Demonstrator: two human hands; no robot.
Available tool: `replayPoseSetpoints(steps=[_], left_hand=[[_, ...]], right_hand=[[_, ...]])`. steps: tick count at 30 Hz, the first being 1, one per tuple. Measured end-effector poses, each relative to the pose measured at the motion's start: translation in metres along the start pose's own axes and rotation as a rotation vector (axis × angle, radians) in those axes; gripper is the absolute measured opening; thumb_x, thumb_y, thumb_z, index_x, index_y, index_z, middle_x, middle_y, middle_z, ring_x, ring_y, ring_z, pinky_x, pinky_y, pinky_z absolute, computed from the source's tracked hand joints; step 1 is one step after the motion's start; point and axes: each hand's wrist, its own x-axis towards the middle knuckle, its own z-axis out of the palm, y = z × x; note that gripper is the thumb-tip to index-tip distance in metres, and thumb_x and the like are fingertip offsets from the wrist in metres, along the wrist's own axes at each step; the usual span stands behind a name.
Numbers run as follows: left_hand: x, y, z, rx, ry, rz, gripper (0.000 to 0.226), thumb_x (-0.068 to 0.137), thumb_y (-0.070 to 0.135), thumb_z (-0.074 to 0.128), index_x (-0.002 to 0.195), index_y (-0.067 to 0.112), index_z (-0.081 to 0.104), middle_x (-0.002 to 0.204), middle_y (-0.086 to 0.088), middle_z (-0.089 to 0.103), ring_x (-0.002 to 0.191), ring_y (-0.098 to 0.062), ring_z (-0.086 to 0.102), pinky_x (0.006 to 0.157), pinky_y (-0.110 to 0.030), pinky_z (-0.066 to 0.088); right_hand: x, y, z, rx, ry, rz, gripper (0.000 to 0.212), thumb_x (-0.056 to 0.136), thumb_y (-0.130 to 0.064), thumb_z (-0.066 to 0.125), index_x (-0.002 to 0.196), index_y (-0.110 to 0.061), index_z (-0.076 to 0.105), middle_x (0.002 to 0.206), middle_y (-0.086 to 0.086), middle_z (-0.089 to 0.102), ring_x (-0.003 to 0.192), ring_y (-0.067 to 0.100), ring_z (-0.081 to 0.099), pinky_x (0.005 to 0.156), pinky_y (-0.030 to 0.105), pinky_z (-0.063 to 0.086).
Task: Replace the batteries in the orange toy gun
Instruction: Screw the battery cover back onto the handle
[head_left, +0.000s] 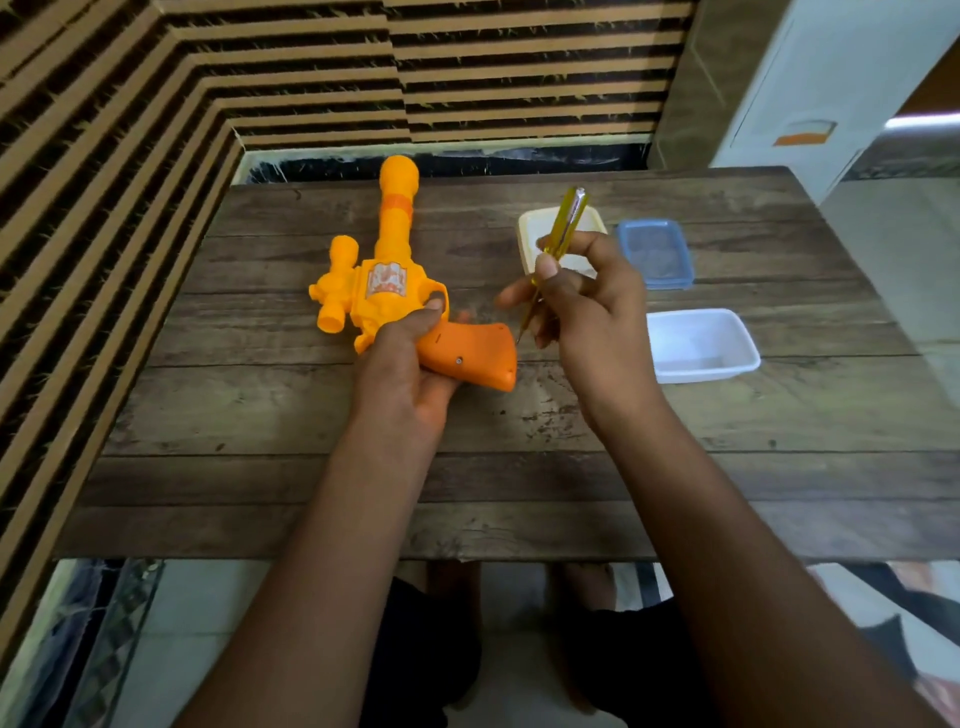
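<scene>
Orange plastic toy gun (387, 270) lies on dark wooden plank table (311, 493), about 11 o'clock from table centre, barrel toward 12, handle toward 5. Left hand (405, 358) wraps round handle; small silver screw (459, 359) shows on handle face. Right hand (582, 301) pinches yellow clear-handled screwdriver (563, 223), tip pointing toward 7, just beside handle end; contact unclear. Cream tub (530, 228) and blue box (654, 252) at 1 o'clock; white rectangular tub (701, 345) at 3.

Nearer you than both grips, the table (467, 493) lies open. The gap is narrow between your left hand (402, 364) on the orange toy gun (387, 280) and your right hand (592, 317) on the screwdriver (563, 228). A white tub (701, 345) sits just right of the screwdriver grip, with a cream tub (532, 234) and a blue box (654, 252) beyond that grip.
</scene>
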Motion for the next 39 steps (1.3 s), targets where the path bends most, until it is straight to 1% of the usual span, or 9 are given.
replayPoseSetpoints(steps=[4, 7, 10, 15, 19, 21, 30, 34, 39], left_hand=[[0.005, -0.001, -0.002, 0.038, -0.018, -0.007, 0.038, 0.097, 0.003, 0.066, 0.134, 0.007, 0.061, 0.125, -0.017, 0.073, 0.105, -0.030, 0.076, 0.083, -0.054, 0.061], [0.008, -0.003, -0.004, 0.098, -0.036, -0.006, 0.037, 0.099, 0.007, 0.064, 0.134, 0.005, 0.057, 0.101, -0.013, 0.079, 0.088, -0.026, 0.079, 0.069, -0.044, 0.064], [0.012, -0.006, -0.007, 0.122, -0.030, 0.010, 0.048, 0.096, 0.010, 0.068, 0.142, 0.002, 0.056, 0.097, -0.012, 0.072, 0.091, -0.028, 0.074, 0.071, -0.045, 0.064], [0.011, -0.006, -0.006, 0.129, -0.021, 0.018, 0.041, 0.097, 0.006, 0.067, 0.136, 0.007, 0.058, 0.072, -0.007, 0.078, 0.062, -0.018, 0.077, 0.049, -0.037, 0.060], [0.018, -0.006, -0.009, 0.156, 0.034, 0.014, 0.047, 0.092, 0.007, 0.073, 0.137, 0.009, 0.061, 0.119, -0.017, 0.076, 0.082, -0.024, 0.079, 0.056, -0.042, 0.062], [0.021, -0.007, -0.010, 0.149, 0.058, 0.012, 0.049, 0.089, 0.008, 0.076, 0.136, 0.011, 0.063, 0.127, -0.017, 0.073, 0.096, -0.028, 0.077, 0.060, -0.045, 0.062], [0.023, -0.007, -0.011, 0.119, 0.023, 0.008, 0.046, 0.089, 0.007, 0.076, 0.133, 0.010, 0.062, 0.116, -0.014, 0.076, 0.087, -0.025, 0.079, 0.063, -0.045, 0.063], [0.021, -0.008, -0.011, 0.146, -0.069, 0.000, 0.021, 0.095, 0.005, 0.066, 0.115, 0.009, 0.061, 0.089, -0.008, 0.069, 0.090, -0.027, 0.070, 0.079, -0.047, 0.061], [0.023, -0.008, -0.013, 0.144, -0.054, 0.023, 0.037, 0.093, 0.008, 0.070, 0.129, 0.008, 0.062, 0.097, -0.009, 0.067, 0.099, -0.030, 0.068, 0.093, -0.058, 0.058]], right_hand=[[0.002, -0.001, -0.002, 0.071, -0.092, 0.029, 0.017, 0.109, -0.010, 0.050, 0.112, 0.006, 0.056, 0.081, 0.017, 0.074, 0.054, 0.016, 0.059, 0.055, 0.028, 0.049], [-0.001, 0.000, 0.005, 0.084, -0.175, 0.085, 0.017, 0.109, -0.008, 0.050, 0.112, 0.009, 0.051, 0.084, 0.023, 0.074, 0.056, 0.019, 0.062, 0.056, 0.030, 0.054], [-0.001, 0.002, 0.009, 0.062, -0.235, 0.127, 0.005, 0.109, -0.007, 0.049, 0.108, -0.003, 0.049, 0.085, 0.025, 0.072, 0.058, 0.020, 0.063, 0.055, 0.031, 0.057], [0.002, 0.004, 0.006, 0.073, -0.230, 0.161, 0.006, 0.109, -0.011, 0.050, 0.104, -0.007, 0.049, 0.087, 0.026, 0.075, 0.061, 0.019, 0.065, 0.058, 0.031, 0.059], [0.003, 0.005, 0.005, 0.097, -0.237, 0.180, 0.007, 0.109, -0.011, 0.050, 0.104, -0.007, 0.050, 0.087, 0.023, 0.075, 0.062, 0.021, 0.066, 0.059, 0.032, 0.059], [0.003, 0.006, 0.005, 0.086, -0.238, 0.178, 0.006, 0.110, -0.011, 0.049, 0.106, -0.006, 0.050, 0.088, 0.024, 0.075, 0.063, 0.022, 0.066, 0.060, 0.033, 0.060], [0.002, 0.005, 0.004, 0.011, -0.260, 0.118, 0.021, 0.110, -0.010, 0.049, 0.118, 0.010, 0.045, 0.081, 0.018, 0.072, 0.064, 0.022, 0.064, 0.061, 0.036, 0.058], [0.001, 0.002, 0.005, -0.007, -0.288, 0.056, 0.015, 0.109, -0.007, 0.048, 0.113, 0.008, 0.047, 0.087, 0.032, 0.069, 0.063, 0.023, 0.062, 0.057, 0.034, 0.056], [-0.001, 0.003, 0.005, -0.038, -0.331, -0.026, 0.007, 0.109, -0.007, 0.049, 0.109, -0.001, 0.048, 0.084, 0.023, 0.071, 0.063, 0.023, 0.065, 0.061, 0.037, 0.057]])
